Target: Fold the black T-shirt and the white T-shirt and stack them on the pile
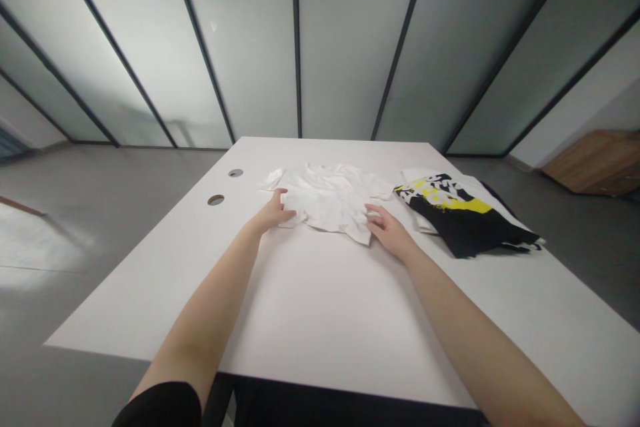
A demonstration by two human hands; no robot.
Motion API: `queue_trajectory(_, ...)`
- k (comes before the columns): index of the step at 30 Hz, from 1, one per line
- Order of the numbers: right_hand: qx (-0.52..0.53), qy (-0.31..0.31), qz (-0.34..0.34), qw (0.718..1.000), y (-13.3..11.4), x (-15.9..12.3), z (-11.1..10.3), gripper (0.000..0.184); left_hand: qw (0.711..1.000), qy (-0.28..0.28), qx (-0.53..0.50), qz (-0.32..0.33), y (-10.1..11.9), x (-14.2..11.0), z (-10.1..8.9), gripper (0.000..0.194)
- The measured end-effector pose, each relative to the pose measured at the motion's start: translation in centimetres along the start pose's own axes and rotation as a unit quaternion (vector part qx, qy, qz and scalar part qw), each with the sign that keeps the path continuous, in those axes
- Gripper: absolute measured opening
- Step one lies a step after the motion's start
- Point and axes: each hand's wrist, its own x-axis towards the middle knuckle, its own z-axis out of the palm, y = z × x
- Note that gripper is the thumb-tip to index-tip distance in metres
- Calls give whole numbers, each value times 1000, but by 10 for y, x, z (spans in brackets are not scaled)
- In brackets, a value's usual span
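The left hand (273, 211) and right hand (387, 230) are apart, each at the near edge of the white T-shirt (330, 197). The left fingers (286, 213) lie over the cloth and the right fingers (374, 217) touch it; neither hand is visibly clamped, though a light pinch cannot be ruled out.

The shirt lies bunched and creased at the far middle of the white table (310, 300). Its sleeve points left, towards two round holes (235, 173) in the tabletop. Uneven pull between the hands could skew the cloth or deepen the creases. Dragging it left could bring the sleeve over the holes, where it might snag.

To the right, almost beside the shirt, lies a black-and-yellow printed garment (457, 213) on a white cloth (420, 180). Movement to the right could disturb this pile, and its overhanging black edge could shift. Beyond the table stand glass wall panels (350, 47), with a wooden cabinet (595, 163) at far right.
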Motion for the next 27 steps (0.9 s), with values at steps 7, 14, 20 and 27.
queue_trajectory(7,169,236,98,952,-2,15,-22,35,998,13,-45,-37,19,-7,-21,48)
queue_trajectory(14,132,-135,215,958,-12,-27,-102,27,939,-326,71,-76,46,-41,-85,48)
queue_trajectory(20,151,28,88,984,-18,-15,-87,40,976,-192,105,13,57,-32,-84,46)
queue_trajectory(27,-228,-77,-41,970,-17,-10,8,56,930,-3,349,113,47,-15,17,45)
